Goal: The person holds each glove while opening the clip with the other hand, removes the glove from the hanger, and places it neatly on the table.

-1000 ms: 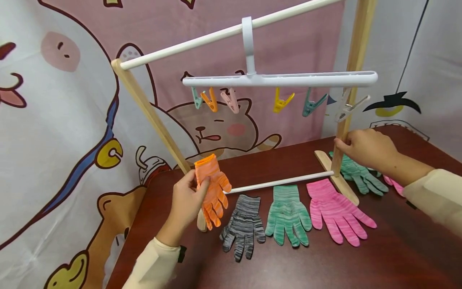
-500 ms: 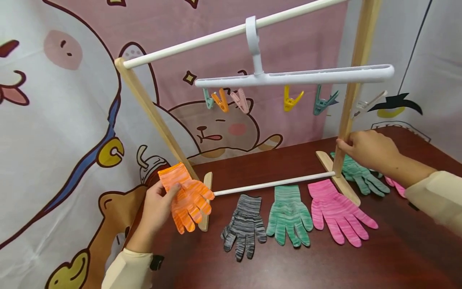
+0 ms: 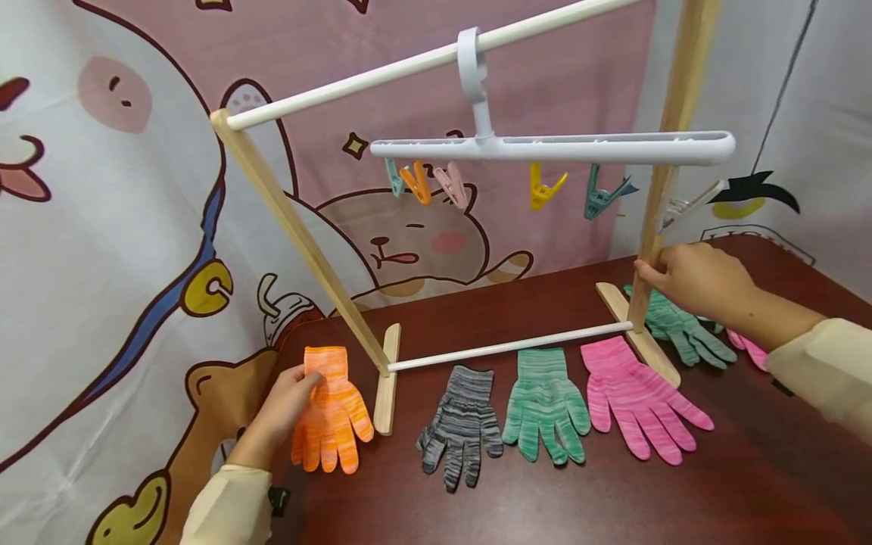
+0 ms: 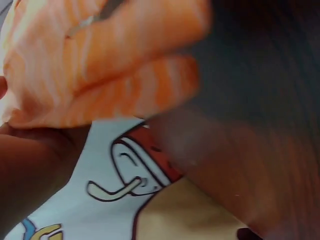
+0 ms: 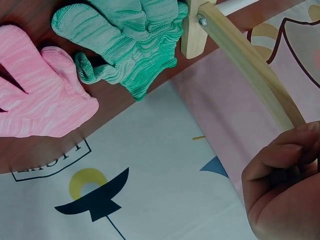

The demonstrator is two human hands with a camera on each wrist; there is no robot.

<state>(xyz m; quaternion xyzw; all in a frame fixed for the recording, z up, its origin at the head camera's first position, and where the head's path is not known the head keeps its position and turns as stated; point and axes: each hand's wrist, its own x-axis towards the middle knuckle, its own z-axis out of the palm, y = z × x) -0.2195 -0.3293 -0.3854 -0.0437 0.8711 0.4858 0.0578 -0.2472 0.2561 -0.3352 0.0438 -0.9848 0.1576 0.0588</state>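
At the left of the head view my left hand point(image 3: 278, 409) pinches an orange striped knit glove point(image 3: 332, 416) near its cuff. The glove's fingers point down; whether it touches the table I cannot tell. My right hand point(image 3: 702, 284) grips the right wooden post point(image 3: 652, 235) of a drying rack, and the right wrist view shows its fingers curled round that post. Along the table lie a grey striped glove point(image 3: 466, 416), a green glove point(image 3: 547, 409) and a pink glove point(image 3: 636, 397), all laid flat. In the left wrist view the orange glove point(image 4: 110, 65) is blurred.
A white hanger point(image 3: 552, 149) with several coloured clothespins hangs from the rack's top rod point(image 3: 368, 82). The rack's low white rod point(image 3: 511, 347) runs behind the gloves. Beyond its right foot point(image 3: 654, 352) lie another green glove point(image 5: 135, 40) and a pink glove point(image 5: 40, 95).
My left hand has moved left and down with the orange glove, which now lies or hangs straight left of the rack's left foot. The hanger has swung slightly. The right hand stays on the post.
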